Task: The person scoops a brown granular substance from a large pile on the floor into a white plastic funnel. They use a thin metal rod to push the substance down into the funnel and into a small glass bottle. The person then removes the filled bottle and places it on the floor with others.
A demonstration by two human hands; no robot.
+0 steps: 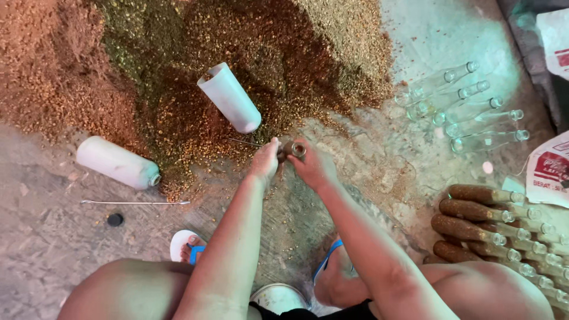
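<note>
My right hand (314, 167) grips a small glass bottle (294, 149) by its neck, mouth toward the camera, at the near edge of a big heap of brown and greenish crumbled material (237, 53) on the concrete floor. My left hand (265, 161) is pinched at the bottle's mouth, fingers together, with a thin metal wire (243, 142) sticking out to the left of it. A white plastic scoop cup (230, 98) lies on the heap just beyond both hands.
A white plastic bottle (117, 163) and a thin metal rod (135, 202) lie at left, a small black cap (115, 220) nearby. Empty glass bottles (468, 109) lie at right; several filled ones (474, 228) are stacked lower right. Printed bags (548, 169) at the right edge.
</note>
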